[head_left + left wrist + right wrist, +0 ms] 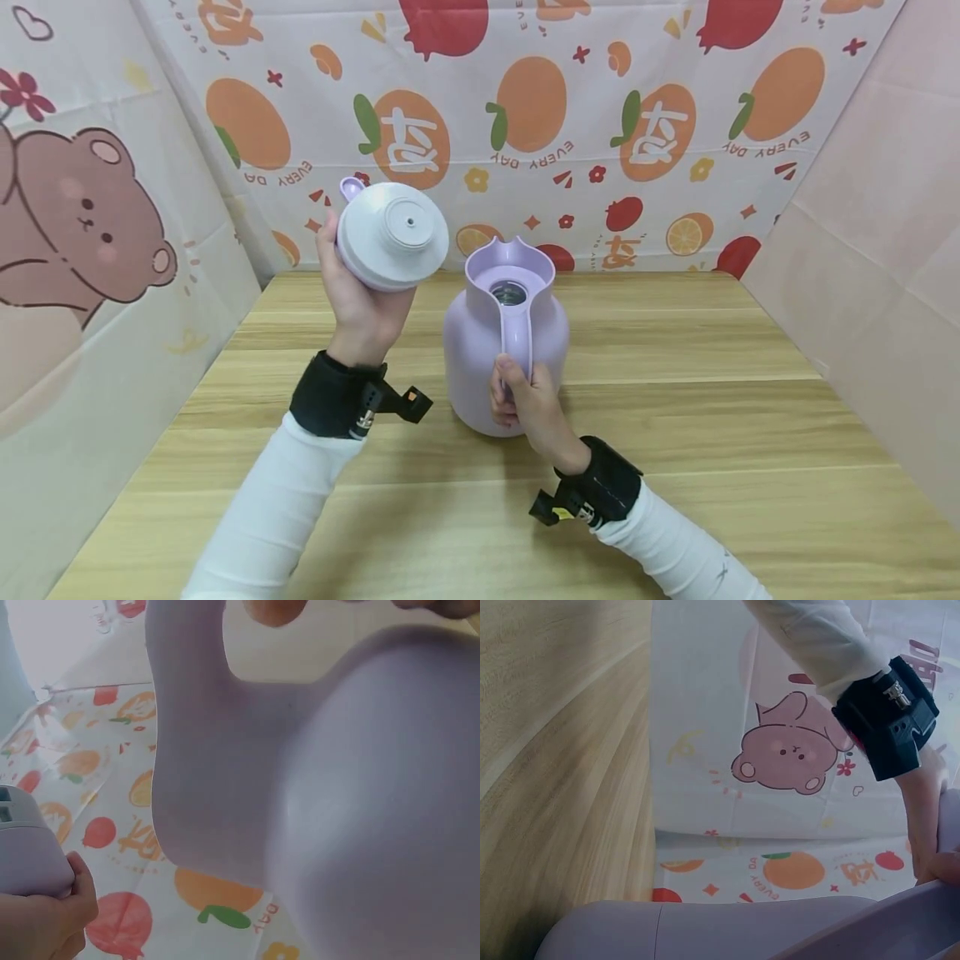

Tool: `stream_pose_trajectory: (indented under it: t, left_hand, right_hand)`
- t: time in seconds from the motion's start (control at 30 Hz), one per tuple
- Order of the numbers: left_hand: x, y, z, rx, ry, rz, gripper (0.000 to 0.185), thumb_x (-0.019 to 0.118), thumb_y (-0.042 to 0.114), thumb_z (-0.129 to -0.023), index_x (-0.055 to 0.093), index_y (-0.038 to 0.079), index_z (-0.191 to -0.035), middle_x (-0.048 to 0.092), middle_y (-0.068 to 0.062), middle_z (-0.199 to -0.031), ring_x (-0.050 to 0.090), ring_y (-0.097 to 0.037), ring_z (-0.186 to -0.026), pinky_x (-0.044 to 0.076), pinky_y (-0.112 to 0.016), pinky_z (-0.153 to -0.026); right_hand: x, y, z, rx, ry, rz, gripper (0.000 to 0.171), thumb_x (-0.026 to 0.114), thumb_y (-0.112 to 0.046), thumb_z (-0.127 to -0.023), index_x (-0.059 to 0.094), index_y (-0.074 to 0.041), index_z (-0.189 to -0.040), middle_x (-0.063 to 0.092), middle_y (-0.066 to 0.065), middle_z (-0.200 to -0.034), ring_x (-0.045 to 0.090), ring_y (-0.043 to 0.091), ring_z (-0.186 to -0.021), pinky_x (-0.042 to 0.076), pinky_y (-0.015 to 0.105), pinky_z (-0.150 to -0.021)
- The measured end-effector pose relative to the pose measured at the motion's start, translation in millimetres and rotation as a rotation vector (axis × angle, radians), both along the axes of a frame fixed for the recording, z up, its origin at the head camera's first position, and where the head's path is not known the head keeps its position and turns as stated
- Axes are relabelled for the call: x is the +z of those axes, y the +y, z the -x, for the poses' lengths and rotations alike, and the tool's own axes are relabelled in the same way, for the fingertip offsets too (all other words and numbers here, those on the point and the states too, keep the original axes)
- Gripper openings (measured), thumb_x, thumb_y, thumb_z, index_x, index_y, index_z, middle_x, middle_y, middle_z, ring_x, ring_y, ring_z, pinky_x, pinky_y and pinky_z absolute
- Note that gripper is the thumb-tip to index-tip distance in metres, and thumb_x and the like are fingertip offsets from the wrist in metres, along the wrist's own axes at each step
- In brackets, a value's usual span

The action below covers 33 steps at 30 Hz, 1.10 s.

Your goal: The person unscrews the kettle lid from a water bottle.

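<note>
The wooden worktop (675,433) carries a lilac jug (480,350), which stands upright about midway between the left and right edges and somewhat nearer the far edge than the near one. Behind and to both sides hang printed cloths: fruit patterns along the far edge (525,108), a brown bear (82,225) on the left side.

The jug's mouth is uncovered, a dark round opening showing inside the collar, with the spout turned toward the far edge and the handle (516,333) toward the near edge. The right hand (525,404) has its grip closed round the lower part of that handle, thumb on top and fingers wrapped beneath.

The lid (392,236), pale lilac and round, is off the jug and held up in the air to the jug's left, above the worktop, tilted so its underside faces the head camera. The left hand (360,292) has its grip closed on the lid, fingers curled round the lid's edge from below. A small rounded tab (351,188) sticks out at the lid's upper left.

Both wrists wear black straps (337,396) over white sleeves (277,508).
</note>
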<state>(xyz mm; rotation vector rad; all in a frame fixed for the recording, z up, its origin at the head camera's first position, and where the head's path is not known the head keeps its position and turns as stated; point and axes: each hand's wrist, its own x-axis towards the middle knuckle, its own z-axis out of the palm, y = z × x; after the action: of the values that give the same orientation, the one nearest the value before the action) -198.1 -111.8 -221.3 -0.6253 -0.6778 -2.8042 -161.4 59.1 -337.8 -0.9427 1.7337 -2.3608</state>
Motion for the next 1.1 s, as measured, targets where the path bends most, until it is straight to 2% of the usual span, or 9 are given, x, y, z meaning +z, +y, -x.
stream_pose_trajectory:
  t: [0.13,0.3,0.4,0.57,0.7,0.9,1.1]
  left_hand:
    - [-6.7,-7.4,1.2,-0.056,-0.018,-0.070,0.052,0.024,0.043,-0.097,0.041,0.005,-0.127,0.050,-0.015,-0.119,0.049,-0.028,-0.105,0.035,-0.042,-0.091]
    - [-16.8,-19.3,3.5,-0.084,-0.053,-0.130,0.052,0.029,0.044,-0.097,0.036,0.009,-0.134,0.047,-0.014,-0.124,0.047,-0.028,-0.109,0.033,-0.042,-0.095]
    - [-25.3,-28.1,4.5,-0.096,-0.092,-0.146,0.052,0.032,0.044,-0.096,0.034,0.013,-0.138,0.044,-0.011,-0.129,0.046,-0.025,-0.110,0.031,-0.039,-0.096]
    - [-43.5,-43.1,6.2,-0.136,-0.141,-0.217,0.049,0.036,0.043,-0.095,0.036,0.020,-0.138,0.034,-0.006,-0.141,0.041,-0.027,-0.117,0.024,-0.045,-0.100]
    - [-56.7,-52.4,7.1,-0.147,-0.176,-0.277,0.047,0.038,0.042,-0.094,0.036,0.021,-0.137,0.033,-0.005,-0.141,0.038,-0.030,-0.121,0.022,-0.050,-0.100]
    - [-70.7,-62.5,10.1,-0.186,-0.189,-0.332,0.049,0.040,0.040,-0.093,0.036,0.020,-0.137,0.034,-0.005,-0.140,0.035,-0.029,-0.124,0.022,-0.051,-0.100]
    - [-88.7,-72.1,13.2,-0.222,-0.259,-0.399,0.051,0.044,0.041,-0.091,0.037,0.023,-0.138,0.033,-0.002,-0.142,0.035,-0.030,-0.124,0.020,-0.050,-0.101]
  right_hand:
    - [0.2,-0.9,1.8,-0.002,-0.001,0.003,0.045,0.040,-0.029,-0.094,0.036,0.002,-0.062,0.034,-0.002,-0.050,0.031,0.011,-0.040,0.028,0.023,-0.039]
    - [0.2,-2.3,4.5,-0.004,-0.003,0.008,0.044,0.040,-0.028,-0.094,0.036,0.002,-0.062,0.034,-0.002,-0.050,0.031,0.011,-0.039,0.027,0.023,-0.039]
    - [0.4,-3.4,5.7,-0.007,-0.005,0.009,0.044,0.040,-0.028,-0.094,0.036,0.002,-0.062,0.034,-0.002,-0.050,0.031,0.011,-0.039,0.027,0.023,-0.039]
    - [0.3,-5.3,7.0,-0.012,-0.006,0.008,0.044,0.041,-0.028,-0.093,0.036,0.003,-0.062,0.034,-0.003,-0.050,0.031,0.010,-0.040,0.027,0.022,-0.039]
    - [-0.2,-6.9,8.7,-0.014,-0.008,0.006,0.044,0.041,-0.028,-0.093,0.036,0.003,-0.062,0.034,-0.003,-0.049,0.031,0.010,-0.040,0.027,0.022,-0.039]
    - [0.9,-8.1,11.0,-0.021,-0.009,0.005,0.043,0.041,-0.028,-0.093,0.036,0.002,-0.062,0.034,-0.003,-0.049,0.031,0.010,-0.039,0.027,0.022,-0.038]
    - [2.0,-8.8,12.4,-0.028,-0.009,-0.001,0.043,0.040,-0.028,-0.092,0.037,0.001,-0.062,0.034,-0.002,-0.049,0.032,0.011,-0.039,0.028,0.023,-0.038]
